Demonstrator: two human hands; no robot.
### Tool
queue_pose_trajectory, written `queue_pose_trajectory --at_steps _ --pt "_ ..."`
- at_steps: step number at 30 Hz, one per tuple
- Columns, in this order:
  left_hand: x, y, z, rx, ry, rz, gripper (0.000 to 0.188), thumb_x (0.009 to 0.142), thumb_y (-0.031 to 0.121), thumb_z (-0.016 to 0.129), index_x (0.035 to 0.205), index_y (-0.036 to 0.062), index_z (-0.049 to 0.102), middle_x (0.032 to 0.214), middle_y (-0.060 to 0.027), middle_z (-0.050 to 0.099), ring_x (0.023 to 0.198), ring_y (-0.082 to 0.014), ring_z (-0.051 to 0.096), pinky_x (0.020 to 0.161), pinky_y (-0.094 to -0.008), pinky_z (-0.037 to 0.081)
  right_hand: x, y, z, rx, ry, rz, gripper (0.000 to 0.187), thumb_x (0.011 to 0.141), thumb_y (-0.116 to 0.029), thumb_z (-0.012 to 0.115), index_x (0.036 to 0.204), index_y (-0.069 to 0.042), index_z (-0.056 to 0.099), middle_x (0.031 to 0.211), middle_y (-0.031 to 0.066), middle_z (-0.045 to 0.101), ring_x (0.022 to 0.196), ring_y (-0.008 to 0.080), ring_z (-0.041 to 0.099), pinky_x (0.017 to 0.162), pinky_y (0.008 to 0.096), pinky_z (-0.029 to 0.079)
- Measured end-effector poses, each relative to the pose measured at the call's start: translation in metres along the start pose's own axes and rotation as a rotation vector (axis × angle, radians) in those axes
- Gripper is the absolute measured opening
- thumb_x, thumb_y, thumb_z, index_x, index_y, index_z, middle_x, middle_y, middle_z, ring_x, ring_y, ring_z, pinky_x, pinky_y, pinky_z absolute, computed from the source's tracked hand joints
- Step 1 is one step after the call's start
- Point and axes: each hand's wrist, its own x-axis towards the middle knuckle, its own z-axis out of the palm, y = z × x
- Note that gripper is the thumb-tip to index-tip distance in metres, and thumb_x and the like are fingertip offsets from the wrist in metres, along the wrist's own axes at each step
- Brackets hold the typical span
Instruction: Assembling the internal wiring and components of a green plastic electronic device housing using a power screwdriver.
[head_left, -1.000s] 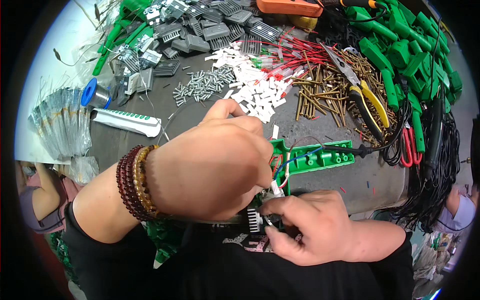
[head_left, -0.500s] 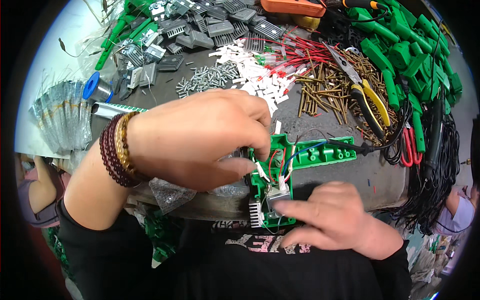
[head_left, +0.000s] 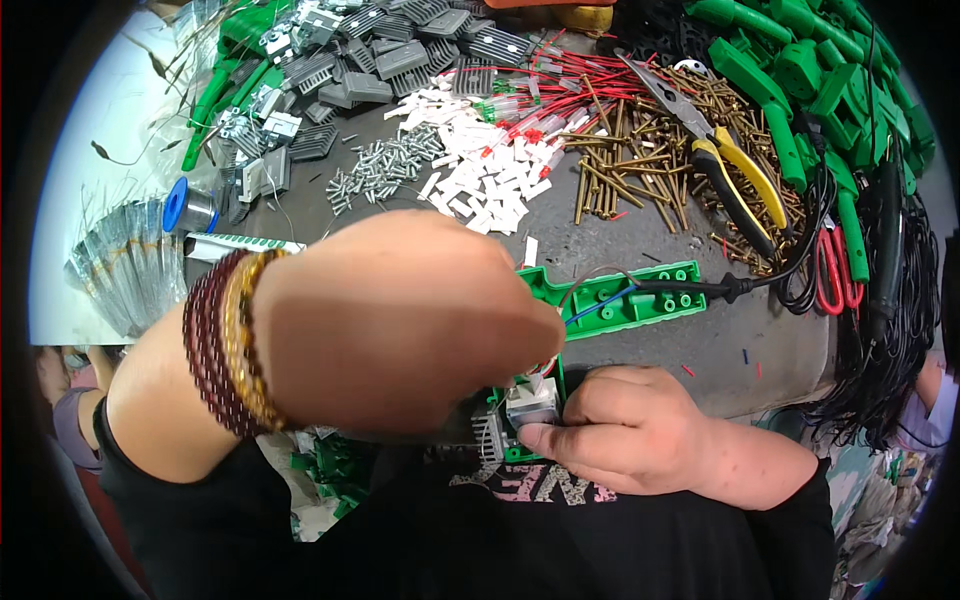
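A green plastic tool housing half [head_left: 640, 298] lies open at the table's near edge. Wires run inside it, a blue one among them, and a black cable leaves its right end. In the housing's near end sits a grey-white block [head_left: 532, 402] beside a finned metal heat sink [head_left: 488, 437]. My right hand [head_left: 635, 425] is closed at that near end, its thumb against the block and its fingers curled along the housing's right side. My left hand [head_left: 410, 320], wearing beaded bracelets, hovers over the housing's left part. Its fingertips are hidden behind the hand, so what they touch cannot be seen.
Beyond my hands lie piles of heat sinks [head_left: 400, 60], small screws [head_left: 385, 165], white sleeves [head_left: 490, 190] and long brass screws [head_left: 640, 160]. Yellow-black pliers [head_left: 735, 185], red-handled tool [head_left: 832, 270] and green housings [head_left: 800, 70] are on the right. A solder spool [head_left: 190, 207] stands left.
My left hand has moved nearer and right, now covering the wires. The right hand has shifted left and curled from a pointing pose onto the block and housing.
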Motion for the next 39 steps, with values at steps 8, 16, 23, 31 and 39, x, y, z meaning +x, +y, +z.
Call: queue_pose_trajectory --at_steps 8,16,23,31,39 --pt "-0.006 -0.006 0.008 -0.126 0.226 0.161 0.022 0.07 0.018 0.072 0.088 0.0086 0.063 0.078 -0.0071 0.058 0.069 -0.0325 0.055 0.06 -0.04 0.046 -0.001 0.006 0.002 0.046 0.062 -0.034 0.011 0.079 -0.007 0.081 0.086 -0.006 0.072 0.07 0.0027 0.05 0.055 0.0182 0.053 0.046 0.0338 0.041" --pt "-0.001 0.005 0.008 0.006 0.214 0.029 0.019 0.069 0.017 0.073 0.085 0.0113 0.065 0.077 -0.0059 0.061 0.072 -0.0312 0.059 0.064 -0.04 0.049 -0.005 0.01 0.003 0.04 0.021 -0.075 0.018 0.081 -0.012 0.071 0.097 -0.003 0.074 0.074 0.0036 0.049 0.06 0.0194 0.053 0.05 0.0346 0.043" --pt "0.003 0.002 0.007 -0.09 0.049 -0.053 0.009 0.074 0.014 0.076 0.077 0.0119 0.068 0.074 -0.0043 0.064 0.072 -0.0305 0.06 0.065 -0.0409 0.049 -0.003 0.008 0.001 0.022 -0.019 -0.089 0.024 0.082 -0.015 0.068 0.103 -0.005 0.074 0.074 0.0034 0.048 0.063 0.0203 0.054 0.051 0.0347 0.044" --pt "-0.004 -0.003 0.012 -0.089 0.255 0.062 0.009 0.074 0.014 0.076 0.081 0.0115 0.071 0.073 -0.0058 0.064 0.069 -0.0317 0.06 0.064 -0.0413 0.048 -0.002 0.009 0.0 0.042 -0.025 -0.085 0.029 0.081 -0.015 0.067 0.106 -0.006 0.074 0.075 0.0038 0.048 0.065 0.0213 0.055 0.055 0.0354 0.046" --pt "-0.013 -0.009 0.018 -0.092 0.285 0.051 0.014 0.07 0.013 0.073 0.083 0.0101 0.071 0.076 -0.0069 0.066 0.069 -0.0329 0.062 0.063 -0.0407 0.049 -0.002 0.008 0.001 0.069 -0.04 -0.055 0.02 0.081 -0.013 0.068 0.099 -0.005 0.069 0.08 0.0054 0.053 0.071 0.0233 0.058 0.058 0.037 0.048"
